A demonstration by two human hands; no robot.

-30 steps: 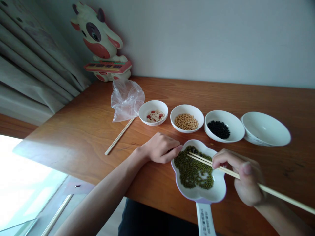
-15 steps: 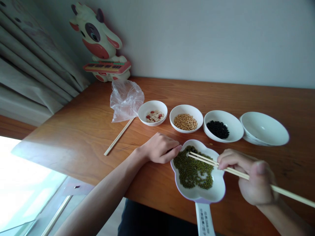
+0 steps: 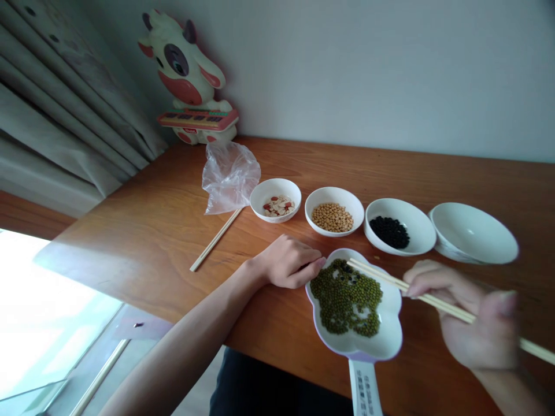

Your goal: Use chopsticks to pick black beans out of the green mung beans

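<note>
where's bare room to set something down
Bare tabletop lies left of the loose chopsticks, and in a strip between the white bowls and the wall. It's crowded around the flower-shaped dish, with the left hand, right hand and bowls close by.

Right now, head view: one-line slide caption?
Right hand holds chopsticks over green beans in a lobed, handled dish, left hand at its rim, four white bowls beyond.
</note>
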